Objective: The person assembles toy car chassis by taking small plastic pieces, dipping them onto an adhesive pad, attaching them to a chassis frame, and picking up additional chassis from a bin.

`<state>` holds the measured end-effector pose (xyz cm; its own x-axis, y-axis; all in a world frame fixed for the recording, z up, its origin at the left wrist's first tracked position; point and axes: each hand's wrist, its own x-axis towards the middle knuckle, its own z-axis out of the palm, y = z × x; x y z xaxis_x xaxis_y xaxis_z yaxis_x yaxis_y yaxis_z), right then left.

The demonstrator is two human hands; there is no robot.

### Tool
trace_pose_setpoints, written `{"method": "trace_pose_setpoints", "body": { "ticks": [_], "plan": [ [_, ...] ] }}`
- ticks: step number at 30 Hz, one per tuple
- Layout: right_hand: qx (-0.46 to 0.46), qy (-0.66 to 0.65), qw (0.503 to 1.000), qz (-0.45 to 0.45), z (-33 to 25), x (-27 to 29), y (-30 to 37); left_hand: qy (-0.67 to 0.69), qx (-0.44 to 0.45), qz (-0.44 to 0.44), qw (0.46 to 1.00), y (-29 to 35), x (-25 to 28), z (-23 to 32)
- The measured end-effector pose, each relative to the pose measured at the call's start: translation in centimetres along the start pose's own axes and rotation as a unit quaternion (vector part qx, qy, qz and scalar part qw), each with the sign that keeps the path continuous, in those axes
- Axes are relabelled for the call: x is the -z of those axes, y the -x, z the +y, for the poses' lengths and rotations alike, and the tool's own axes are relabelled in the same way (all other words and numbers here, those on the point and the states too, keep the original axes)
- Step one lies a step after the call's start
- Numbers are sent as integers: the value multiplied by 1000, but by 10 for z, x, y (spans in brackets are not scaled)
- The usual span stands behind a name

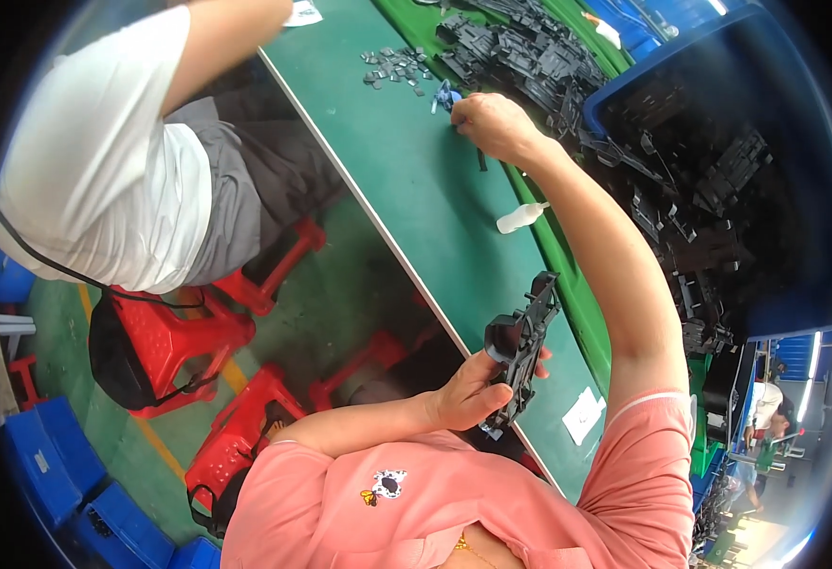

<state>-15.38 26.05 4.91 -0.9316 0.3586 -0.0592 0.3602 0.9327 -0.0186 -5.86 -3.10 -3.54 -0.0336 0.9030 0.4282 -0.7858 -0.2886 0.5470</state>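
My left hand is closed around a long black moulded plastic part, held tilted above the table's near edge. The part has a ribbed, cut-out frame and a rounded piece on one side. Stretched far across the green table, my right hand has its fingers curled together at a small blue item. Whether the fingers grip it is hard to see. A thin dark piece shows just below that hand. Closer to me, a white squeeze bottle lies on its side.
Small dark pieces lie scattered near a heap of black parts. A large blue bin with more black parts stands at right. White paper lies on the table. A co-worker in white sits left, near red stools.
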Motion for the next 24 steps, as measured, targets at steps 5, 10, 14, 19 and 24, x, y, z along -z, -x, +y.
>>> {"method": "trace_pose_setpoints", "body": {
  "ticks": [5, 10, 14, 19, 24],
  "plan": [
    [-108, -196, 962, 154, 14, 15, 3, -9, 41, -1, 999, 0, 1, 0],
    [-170, -418, 852, 265, 36, 37, 14, -21, 43, 3, 999, -2, 0, 2],
    [-144, -516, 767, 353, 35, 50, 27, -16, 17, -1, 1000, -4, 0, 2],
    [-108, -602, 667, 425, 52, 56, 47, -34, 24, -7, 999, -5, 1, 4],
    [-85, -652, 578, 483, 62, 55, 70, -63, 53, 58, 995, -11, -9, 10]
  ]
}}
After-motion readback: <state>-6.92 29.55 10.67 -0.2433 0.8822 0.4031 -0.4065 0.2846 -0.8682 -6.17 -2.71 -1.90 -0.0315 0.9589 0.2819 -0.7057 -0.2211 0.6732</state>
